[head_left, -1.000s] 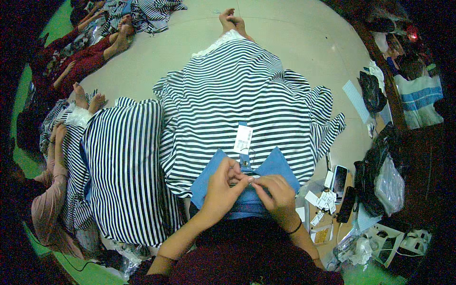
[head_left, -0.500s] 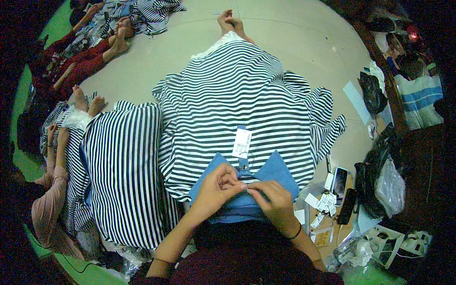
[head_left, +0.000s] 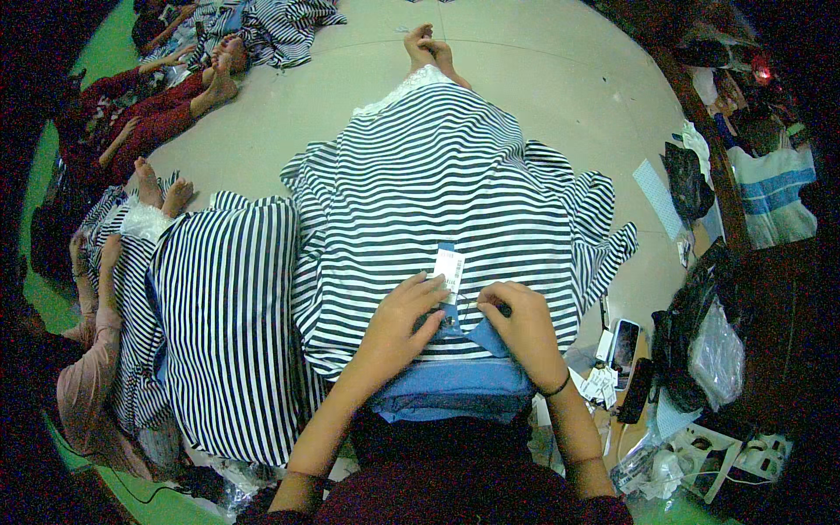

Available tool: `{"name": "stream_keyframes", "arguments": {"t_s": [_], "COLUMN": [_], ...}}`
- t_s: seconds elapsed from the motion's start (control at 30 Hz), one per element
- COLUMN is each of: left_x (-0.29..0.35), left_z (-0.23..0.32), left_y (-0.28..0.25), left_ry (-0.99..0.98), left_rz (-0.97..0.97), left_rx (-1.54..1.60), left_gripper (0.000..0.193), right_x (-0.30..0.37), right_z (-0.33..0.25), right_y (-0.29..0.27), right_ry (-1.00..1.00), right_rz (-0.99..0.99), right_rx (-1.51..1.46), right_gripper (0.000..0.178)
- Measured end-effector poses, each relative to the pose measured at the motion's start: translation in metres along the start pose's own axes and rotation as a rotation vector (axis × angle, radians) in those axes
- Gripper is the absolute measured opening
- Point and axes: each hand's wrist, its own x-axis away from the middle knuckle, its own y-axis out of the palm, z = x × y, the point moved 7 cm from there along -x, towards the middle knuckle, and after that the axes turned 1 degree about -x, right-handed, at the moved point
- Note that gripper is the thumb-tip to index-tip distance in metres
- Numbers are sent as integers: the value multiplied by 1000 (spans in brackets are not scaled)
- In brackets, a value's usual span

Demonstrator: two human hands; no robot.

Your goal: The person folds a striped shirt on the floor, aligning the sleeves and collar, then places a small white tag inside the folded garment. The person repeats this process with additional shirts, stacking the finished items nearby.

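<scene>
Across my lap lies a black-and-white striped shirt (head_left: 437, 192) with a blue collar (head_left: 490, 337). A white paper hang tag (head_left: 449, 267) lies on its front near the collar opening. My left hand (head_left: 398, 324) has its fingertips resting on the lower part of the tag, the thumb held apart from them. Beside it my right hand (head_left: 525, 328) is closed in a pinch, with a thin dark string running from the fingertips toward the tag. Folded blue cloth (head_left: 451, 389) is stacked below the collar, closest to my body.
To the left stands a pile of striped shirts (head_left: 232, 324), with a co-worker's arm (head_left: 101, 289) beyond it. On the right lie a phone (head_left: 624, 346), loose white tags (head_left: 598, 383), a dark oblong object (head_left: 637, 389) and plastic bags (head_left: 717, 350). Bare feet (head_left: 429, 52) stick out past the shirt.
Both hands have moved up from the collar to the tag and parted. My left fingers now touch the tag; my right hand has turned and moved right. The collar points now show less.
</scene>
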Motion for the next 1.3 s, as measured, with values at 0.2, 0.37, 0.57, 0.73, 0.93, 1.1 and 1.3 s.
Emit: {"name": "stream_keyframes", "arguments": {"t_s": [0.2,0.37,0.57,0.73,0.93,1.1,1.3], "left_x": [0,2,-2,22,95,118,117], "left_z": [-14,-16,-13,11,35,32,33], "left_y": [14,20,18,-20,45,47,36], "left_ry": [-46,-21,-37,-202,-737,-880,-731], "left_rz": [-91,-122,-176,232,-484,-125,150], "left_rx": [31,-16,-54,124,1155,1401,1260], "left_gripper": [36,36,43,41,31,36,34], "right_x": [-7,-7,-7,2,41,42,59], "right_z": [3,6,5,16,-15,-18,2], "right_y": [2,2,2,-25,-94,-2,22], "right_ry": [54,78,39,125,-275,91,169], "right_rz": [-15,-44,-59,215,597,-401,-377], "right_rx": [-287,-452,-792,-1077,-848,-415,-380], "right_gripper": [12,11,11,10,10,13,12]}}
